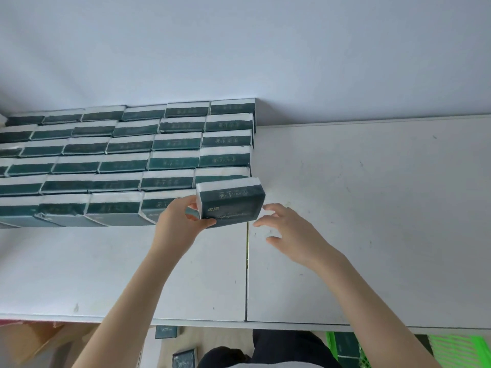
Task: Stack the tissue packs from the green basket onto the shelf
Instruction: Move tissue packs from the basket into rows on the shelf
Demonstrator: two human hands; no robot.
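Your left hand (183,221) grips the left end of a glossy, dark-green, brick-shaped tissue pack (231,205); your right hand (287,229) hovers just right of it, fingers spread, holding nothing. Behind and left, matching packs (127,163) fill rows on the smooth white shelf (372,208).

we note a plain wall (239,49) behind, pale bluish white, filling the upper part of the view. it meets the back of a white shelf (372,208) along a straight line. the shelf top is made of two flat panels joined at a narrow dark seam (246,274) running front to back. the right panel carries small dark specks and scuffs. below the front edge (292,324) we see a strip of light wood-toned floor (212,338) and, at lower left, brown cardboard (39,341). light is soft and even, with faint shadows.
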